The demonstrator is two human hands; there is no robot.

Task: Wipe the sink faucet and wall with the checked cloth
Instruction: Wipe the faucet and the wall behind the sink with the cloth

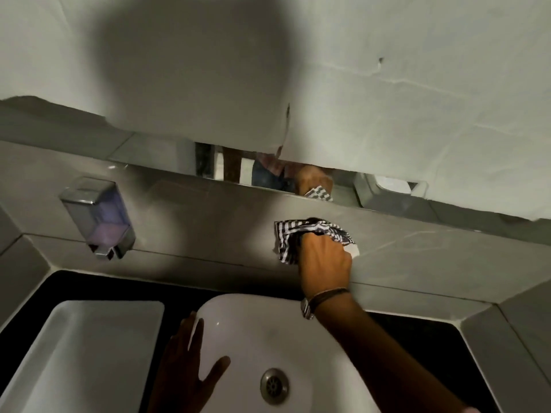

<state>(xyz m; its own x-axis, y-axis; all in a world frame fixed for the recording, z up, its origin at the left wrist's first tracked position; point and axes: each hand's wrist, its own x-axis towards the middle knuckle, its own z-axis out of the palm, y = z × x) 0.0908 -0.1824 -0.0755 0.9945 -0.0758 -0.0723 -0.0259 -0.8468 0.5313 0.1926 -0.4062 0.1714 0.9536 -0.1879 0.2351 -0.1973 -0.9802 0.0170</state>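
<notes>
Fingers of the right hand [325,257] close around the bunched checked cloth [310,236], pressing it flat against the tiled wall [417,248] above the sink's [268,329] back edge; left hand [190,365], splayed and empty, rests on the rim. Faucet not visible.

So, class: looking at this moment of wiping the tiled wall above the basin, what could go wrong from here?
1. The right hand reaches far with the bunched black-and-white checked cloth; the left hand braces on the white ceramic basin's smooth rim and might slip.
2. A leftward sweep could knock the wall-mounted clear soap dispenser.
</notes>
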